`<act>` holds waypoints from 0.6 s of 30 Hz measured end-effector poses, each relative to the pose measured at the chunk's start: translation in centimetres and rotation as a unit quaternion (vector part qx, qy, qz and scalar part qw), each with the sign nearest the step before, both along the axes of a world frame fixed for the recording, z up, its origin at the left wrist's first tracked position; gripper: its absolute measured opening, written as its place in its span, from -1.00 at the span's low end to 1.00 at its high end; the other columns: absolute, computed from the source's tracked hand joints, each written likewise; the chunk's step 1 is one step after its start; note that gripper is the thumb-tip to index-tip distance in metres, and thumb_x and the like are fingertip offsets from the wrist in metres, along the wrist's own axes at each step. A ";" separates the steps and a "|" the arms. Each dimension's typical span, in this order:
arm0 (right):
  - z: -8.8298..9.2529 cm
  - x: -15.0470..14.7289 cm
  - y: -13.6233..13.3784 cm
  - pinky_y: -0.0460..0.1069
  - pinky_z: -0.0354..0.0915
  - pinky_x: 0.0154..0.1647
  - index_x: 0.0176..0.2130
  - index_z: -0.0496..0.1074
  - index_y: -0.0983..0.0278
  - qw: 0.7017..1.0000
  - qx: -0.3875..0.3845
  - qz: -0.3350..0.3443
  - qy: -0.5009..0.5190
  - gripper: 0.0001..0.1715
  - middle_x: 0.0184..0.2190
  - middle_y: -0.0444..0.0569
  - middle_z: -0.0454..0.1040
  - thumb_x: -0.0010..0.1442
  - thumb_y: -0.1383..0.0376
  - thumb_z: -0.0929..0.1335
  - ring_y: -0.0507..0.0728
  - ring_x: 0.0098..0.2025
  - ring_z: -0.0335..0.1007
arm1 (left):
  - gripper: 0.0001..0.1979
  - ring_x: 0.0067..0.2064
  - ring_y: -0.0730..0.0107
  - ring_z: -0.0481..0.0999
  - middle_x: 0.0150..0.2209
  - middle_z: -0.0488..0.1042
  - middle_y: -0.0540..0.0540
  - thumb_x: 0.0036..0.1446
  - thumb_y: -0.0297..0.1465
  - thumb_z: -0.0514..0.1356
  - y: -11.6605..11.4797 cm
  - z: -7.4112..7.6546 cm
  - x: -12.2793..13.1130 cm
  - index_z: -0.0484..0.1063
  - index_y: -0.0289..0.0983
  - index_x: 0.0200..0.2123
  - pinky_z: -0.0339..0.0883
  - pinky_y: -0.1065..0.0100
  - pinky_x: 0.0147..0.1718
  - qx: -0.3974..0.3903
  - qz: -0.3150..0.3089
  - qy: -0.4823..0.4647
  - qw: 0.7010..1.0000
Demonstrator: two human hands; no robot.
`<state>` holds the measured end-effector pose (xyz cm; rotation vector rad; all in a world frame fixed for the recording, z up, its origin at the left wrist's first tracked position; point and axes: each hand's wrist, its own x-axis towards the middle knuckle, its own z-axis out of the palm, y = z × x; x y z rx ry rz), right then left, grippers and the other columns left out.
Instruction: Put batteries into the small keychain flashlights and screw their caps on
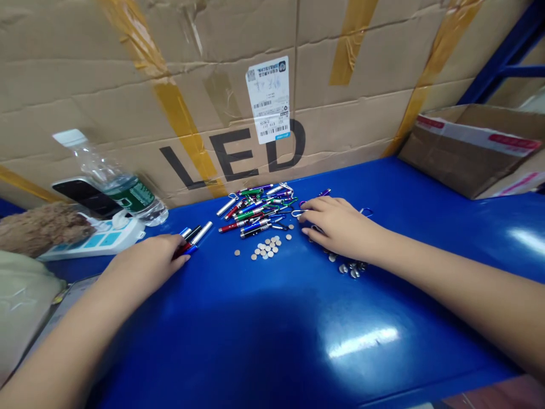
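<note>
My left hand (154, 258) is closed around several small metal tubes (196, 236), silver, black, red and blue, low over the blue table. My right hand (334, 224) rests on the table with thumb and fingers apart. Its fingertips are beside a silver clip (297, 213), and a purple pen-like torch (324, 192) shows just behind it; what lies under the palm is hidden. Between my hands is a heap of small pen-like torches (255, 210) with carabiner clips. Button cells (267, 248) lie loose in front of the heap. Small shiny metal caps (353, 268) lie beneath my right wrist.
A large cardboard box (353, 119) marked LED walls off the back. At left stand a water bottle (131, 196), a phone (83, 196), a power strip (106, 238) and a brown fluffy thing (42, 230). An open carton (468, 153) sits at right.
</note>
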<state>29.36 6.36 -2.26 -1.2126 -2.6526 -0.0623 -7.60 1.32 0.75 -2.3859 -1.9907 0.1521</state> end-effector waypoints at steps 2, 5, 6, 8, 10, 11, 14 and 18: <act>0.1 -0.2 -0.3 0.20 0.21 0.05 -0.11 0.50 0.25 1.000 -0.002 0.015 0.015 -0.72 0.01 0.11 0.42 0.28 0.22 0.27 0.27 0.06 0.30 | -0.72 -0.40 -0.06 0.55 -0.37 0.55 -0.28 0.15 -0.25 0.02 -0.5 0.3 1.2 0.48 -0.23 -0.34 0.30 0.13 -0.48 0.003 0.023 0.088 0.996; 0.5 -0.6 -1.2 0.20 0.21 0.08 -0.08 0.49 0.23 0.998 0.000 0.047 0.037 -0.71 0.02 0.10 0.42 0.29 0.22 0.26 0.26 0.08 0.29 | -0.69 -0.47 -0.06 0.55 -0.46 0.54 -0.31 0.18 -0.29 -0.03 -1.0 0.6 2.8 0.45 -0.25 -0.43 0.21 0.21 -0.61 0.005 0.059 0.166 0.984; 0.6 -0.7 -1.6 0.20 0.20 0.09 -0.06 0.48 0.23 0.997 0.004 0.059 0.041 -0.70 0.04 0.10 0.41 0.29 0.23 0.26 0.26 0.09 0.29 | -0.68 -0.49 -0.04 0.55 -0.48 0.53 -0.31 0.18 -0.32 -0.03 -1.2 0.6 3.3 0.44 -0.25 -0.47 0.17 0.24 -0.64 0.005 0.067 0.177 0.982; 0.6 -1.1 -2.2 0.21 0.18 0.12 -0.02 0.47 0.23 0.996 0.013 0.079 0.041 -0.68 0.07 0.10 0.39 0.29 0.24 0.26 0.26 0.12 0.27 | -0.69 -0.50 -0.01 0.55 -0.50 0.54 -0.29 0.17 -0.38 -0.03 -1.5 0.7 3.9 0.43 -0.25 -0.52 0.11 0.30 -0.68 0.012 0.074 0.188 0.979; 0.3 -1.4 -2.7 0.23 0.16 0.14 0.02 0.45 0.25 0.995 0.025 0.088 0.033 -0.65 0.10 0.11 0.38 0.28 0.27 0.26 0.27 0.14 0.25 | -0.70 -0.52 0.00 0.54 -0.52 0.53 -0.27 0.16 -0.42 -0.02 -1.8 0.8 4.4 0.42 -0.25 -0.53 0.09 0.31 -0.68 0.038 0.065 0.198 0.977; 0.2 -1.5 -2.9 0.24 0.16 0.15 0.02 0.45 0.26 0.995 0.031 0.090 0.029 -0.65 0.10 0.12 0.38 0.28 0.28 0.26 0.28 0.15 0.24 | -0.71 -0.53 -0.01 0.54 -0.54 0.53 -0.26 0.15 -0.43 -0.01 -1.9 0.8 4.6 0.42 -0.26 -0.53 0.10 0.30 -0.67 0.058 0.056 0.204 0.976; -0.2 -1.6 -2.9 0.23 0.16 0.14 -0.03 0.49 0.27 0.994 0.044 0.096 0.020 -0.67 0.08 0.10 0.41 0.29 0.31 0.24 0.28 0.15 0.24 | -0.72 -0.51 -0.02 0.54 -0.53 0.51 -0.26 0.18 -0.41 -0.01 -2.4 0.9 5.3 0.43 -0.28 -0.49 0.18 0.26 -0.64 0.120 0.025 0.213 0.969; -0.2 -1.6 -2.7 0.21 0.17 0.12 -0.14 0.54 0.28 0.994 0.045 0.099 0.020 -0.72 0.02 0.09 0.46 0.28 0.30 0.26 0.27 0.10 0.29 | -0.72 -0.42 0.05 0.57 -0.35 0.58 -0.22 0.22 -0.26 0.01 -2.8 0.8 6.8 0.46 -0.25 -0.27 0.28 0.26 -0.58 0.166 -0.032 0.088 0.982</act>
